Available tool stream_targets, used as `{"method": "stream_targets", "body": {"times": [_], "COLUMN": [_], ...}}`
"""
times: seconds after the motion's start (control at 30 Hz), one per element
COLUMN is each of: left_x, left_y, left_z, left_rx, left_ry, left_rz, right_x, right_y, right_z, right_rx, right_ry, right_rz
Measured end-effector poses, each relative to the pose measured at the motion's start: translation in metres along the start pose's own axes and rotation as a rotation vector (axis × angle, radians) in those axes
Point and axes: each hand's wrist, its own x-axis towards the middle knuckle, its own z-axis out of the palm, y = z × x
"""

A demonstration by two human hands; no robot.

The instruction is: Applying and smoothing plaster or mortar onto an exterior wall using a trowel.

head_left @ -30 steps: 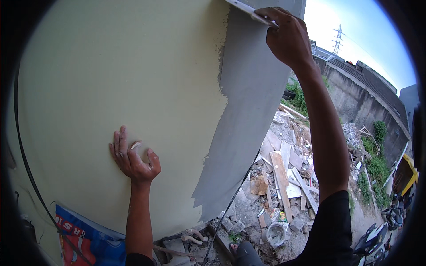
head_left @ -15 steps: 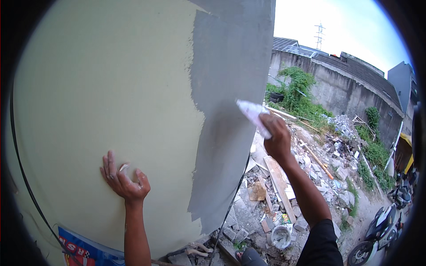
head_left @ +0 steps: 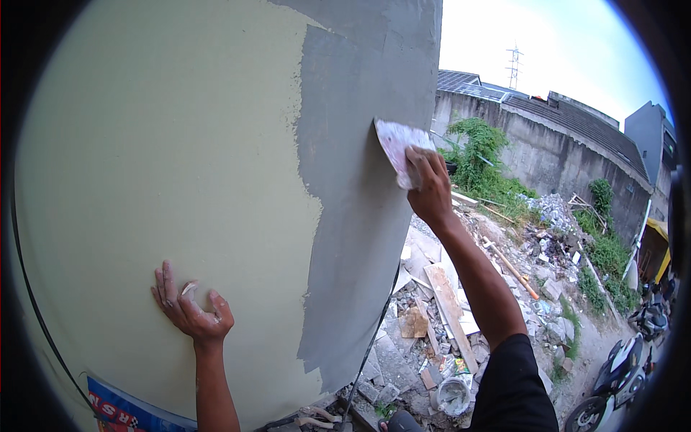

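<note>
The wall point(head_left: 180, 158) before me is pale green, with a smooth grey coated band point(head_left: 345, 173) along its right edge. My right hand point(head_left: 430, 189) grips a putty scraper point(head_left: 399, 147), a broad flat blade smeared whitish and pink. One edge of the scraper meets or nearly meets the grey band near the wall's corner; contact is hard to tell. Lower left, my left hand point(head_left: 193, 306) lies against the green surface, fingers apart and dusted white. Something small and whitish shows at one of its fingers, too small to name.
Rubble and boards point(head_left: 450, 309) cover the ground beyond the corner, with a white bucket point(head_left: 453, 394) among them. Dark cables point(head_left: 371, 342) hang along the wall's lower edge. A blue printed banner point(head_left: 133, 410) sits lower left. Motorcycles point(head_left: 608, 385) stand far right, before a concrete wall point(head_left: 547, 137).
My right hand has moved up and slightly left with the scraper, whose face is now turned more toward me. The left hand appears slightly lower in view, still against the wall.
</note>
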Motion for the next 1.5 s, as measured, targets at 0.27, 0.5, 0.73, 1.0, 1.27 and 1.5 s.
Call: {"method": "stream_targets", "body": {"times": [0.27, 0.5, 0.73, 1.0, 1.27, 1.5], "left_x": [-0.004, 0.004, 0.001, -0.002, -0.004, -0.001], "left_y": [0.007, 0.004, 0.006, 0.004, 0.001, 0.008], "left_z": [0.012, 0.001, 0.003, 0.009, 0.003, 0.006], "left_rx": [-0.029, -0.029, -0.016, 0.005, -0.006, -0.021], "left_ry": [-0.004, -0.005, 0.012, 0.025, 0.006, -0.001], "left_rz": [-0.001, 0.021, 0.044, 0.043, 0.035, 0.008], "right_x": [0.186, 0.108, -0.106, -0.069, 0.039, 0.06], "right_y": [0.085, 0.046, -0.013, 0.02, 0.014, -0.093], "right_z": [-0.053, -0.04, -0.04, -0.06, -0.055, 0.026], "right_rx": [-0.211, -0.118, 0.134, 0.426, 0.403, -0.032], "right_ry": [0.151, -0.08, -0.255, -0.09, 0.01, 0.036], "right_rz": [-0.049, -0.112, 0.138, 0.901, 0.91, 0.479]}}
